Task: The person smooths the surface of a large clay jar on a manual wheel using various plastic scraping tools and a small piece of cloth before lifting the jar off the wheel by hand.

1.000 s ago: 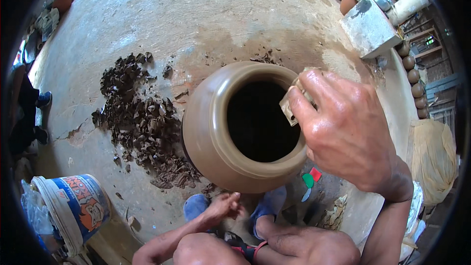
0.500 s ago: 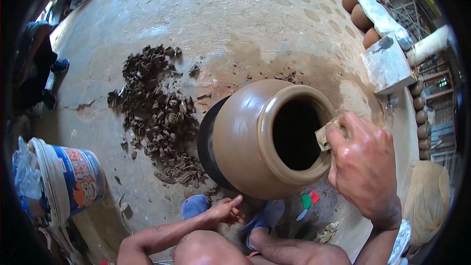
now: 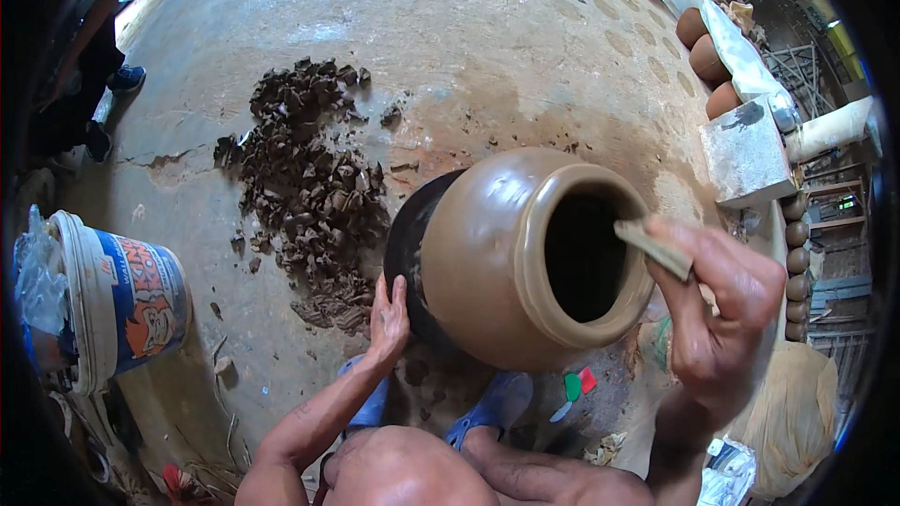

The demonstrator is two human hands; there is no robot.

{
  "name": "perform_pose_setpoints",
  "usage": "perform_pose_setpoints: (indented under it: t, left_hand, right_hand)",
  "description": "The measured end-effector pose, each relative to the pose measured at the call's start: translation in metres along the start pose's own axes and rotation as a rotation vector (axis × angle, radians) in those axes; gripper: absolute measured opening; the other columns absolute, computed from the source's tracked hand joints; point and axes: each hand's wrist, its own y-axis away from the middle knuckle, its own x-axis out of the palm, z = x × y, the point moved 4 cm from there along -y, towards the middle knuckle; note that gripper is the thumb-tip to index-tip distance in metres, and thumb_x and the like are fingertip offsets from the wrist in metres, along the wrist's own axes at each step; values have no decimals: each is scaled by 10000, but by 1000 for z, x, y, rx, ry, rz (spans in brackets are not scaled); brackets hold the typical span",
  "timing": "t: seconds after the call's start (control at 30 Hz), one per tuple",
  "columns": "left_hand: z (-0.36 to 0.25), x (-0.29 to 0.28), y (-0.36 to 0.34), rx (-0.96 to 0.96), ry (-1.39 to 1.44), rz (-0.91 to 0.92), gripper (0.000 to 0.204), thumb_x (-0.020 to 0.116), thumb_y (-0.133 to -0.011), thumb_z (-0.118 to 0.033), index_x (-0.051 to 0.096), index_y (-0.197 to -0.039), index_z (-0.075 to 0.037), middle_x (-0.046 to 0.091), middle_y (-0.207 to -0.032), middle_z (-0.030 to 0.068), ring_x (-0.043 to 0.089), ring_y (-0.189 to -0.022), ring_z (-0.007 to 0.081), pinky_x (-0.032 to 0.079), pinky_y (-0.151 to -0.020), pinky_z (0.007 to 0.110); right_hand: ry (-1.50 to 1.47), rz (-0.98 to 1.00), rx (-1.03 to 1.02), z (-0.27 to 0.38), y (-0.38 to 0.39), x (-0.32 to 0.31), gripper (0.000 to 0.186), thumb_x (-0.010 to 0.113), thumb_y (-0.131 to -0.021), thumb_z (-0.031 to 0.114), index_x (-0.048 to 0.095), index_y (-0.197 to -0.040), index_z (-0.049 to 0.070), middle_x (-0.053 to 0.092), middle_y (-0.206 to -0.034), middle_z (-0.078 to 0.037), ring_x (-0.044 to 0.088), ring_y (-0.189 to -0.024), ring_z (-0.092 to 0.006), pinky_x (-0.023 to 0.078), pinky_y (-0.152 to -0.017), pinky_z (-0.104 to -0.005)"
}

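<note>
A large brown clay pot [image 3: 478, 253] with a glossy, wet surface and a thick rolled rim stands on a dark round wheel [image 3: 409, 242]. Its mouth is dark inside. At the right side of the rim, my right hand [image 3: 722, 295] pinches a folded tan cloth [image 3: 656, 249]; whether the cloth touches the rim is unclear. My left hand [image 3: 388, 323] lies against the near left edge of the wheel, fingers stretched out and holding nothing. Both my feet, in blue shoes, are close to the wheel's near side.
Dark clay scraps [image 3: 314, 178] lie heaped left of the wheel. A paint bucket [image 3: 131, 295] stands at the left, and a person's shoe [image 3: 127, 80] shows beyond it. Small green [image 3: 572, 386] and red pieces [image 3: 588, 379] lie by my foot. Round pots [image 3: 708, 58] and a pale block [image 3: 747, 152] line the right.
My left hand has moved from beside my foot, up and left, onto the wheel's edge. My right hand has shifted right and turned, still holding the cloth. The whole view has shifted a little.
</note>
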Motion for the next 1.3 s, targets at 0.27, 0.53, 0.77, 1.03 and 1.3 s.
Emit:
perform_pose_setpoints:
  t: [0.27,0.53,0.77,1.03,1.3]
  left_hand:
    - [24,19,70,-263,424,233,895,595,-1057,-480,33,-1647,-110,405,-1585,175,614,-1255,345,653,-781,477]
    - [-52,-34,-51,139,117,342,817,677,-1013,-417,286,-1645,-78,684,-1318,167,736,-977,235,595,-608,318]
    - [-212,29,-177,653,-46,131,877,689,-984,-519,315,-1637,-70,600,-1446,269,626,-1312,326,514,-1060,418]
    - [-154,26,-172,663,-265,390,687,591,-1039,-467,434,-1568,-57,596,-1443,255,625,-1304,305,489,-1081,397]
    - [-127,22,-162,579,-321,464,588,572,-1051,-422,473,-1494,-48,627,-1316,216,646,-1176,278,509,-984,383]
  right_hand:
    - [-180,21,-19,21,-1,54,138,737,-865,-52,754,-1000,-28,763,-922,-181,762,-814,-305,573,-715,-342]
    - [-210,169,-135,24,9,44,369,681,-655,-110,746,-1007,-25,757,-919,-187,775,-832,-334,608,-685,-365]
    - [-243,166,-268,6,20,35,368,727,-600,-55,729,-965,-8,725,-946,-126,735,-767,-292,593,-625,-369]
    - [-391,253,-370,-20,26,25,281,707,-619,14,775,-890,-5,759,-864,-183,764,-721,-314,614,-602,-359]
    - [-282,415,-700,-46,22,7,256,729,-574,191,741,-758,14,767,-854,-144,722,-688,-256,468,-656,-397]
